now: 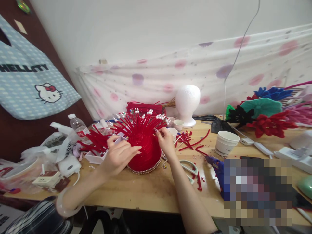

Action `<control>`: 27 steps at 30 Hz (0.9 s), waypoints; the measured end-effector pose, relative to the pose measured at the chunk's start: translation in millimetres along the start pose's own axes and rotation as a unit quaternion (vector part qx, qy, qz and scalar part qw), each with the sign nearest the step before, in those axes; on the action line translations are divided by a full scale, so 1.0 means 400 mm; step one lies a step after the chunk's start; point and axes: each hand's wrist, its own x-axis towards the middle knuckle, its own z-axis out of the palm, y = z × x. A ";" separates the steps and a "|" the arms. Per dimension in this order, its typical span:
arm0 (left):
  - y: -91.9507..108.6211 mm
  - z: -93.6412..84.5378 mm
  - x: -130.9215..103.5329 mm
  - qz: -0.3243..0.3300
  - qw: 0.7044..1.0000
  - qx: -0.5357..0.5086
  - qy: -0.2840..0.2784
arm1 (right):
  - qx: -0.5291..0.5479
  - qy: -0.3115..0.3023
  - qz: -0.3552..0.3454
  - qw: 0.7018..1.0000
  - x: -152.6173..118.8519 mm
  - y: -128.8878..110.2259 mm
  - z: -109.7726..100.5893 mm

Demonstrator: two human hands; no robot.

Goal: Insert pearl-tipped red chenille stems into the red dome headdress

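Observation:
In front of me on the table stands a red fuzzy headpiece [143,152], its lower rim trimmed with a row of pearl-like beads. Many red chenille stems [136,125] fan out from its top, tipped with white and a few green beads. My left hand [119,154] is at its left side, fingers stretched and apart, the fingertips over the red dome; whether they touch it is unclear. My right hand [165,139] is at its upper right edge, thumb and finger pinched together. What lies in that pinch is too small to make out.
A white foam head [188,105] stands behind. Paper cups [226,143], pale-handled scissors [189,167], a blue glue gun [215,165] and red stem scraps [186,138] lie to the right. A plastic bottle [78,126] and bags [53,143] crowd the left. Fuzzy flowers [268,112] sit far right.

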 end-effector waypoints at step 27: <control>0.074 0.043 -0.132 -0.558 0.460 -0.635 0.270 | -0.031 0.004 -0.001 1.000 0.007 0.024 -0.003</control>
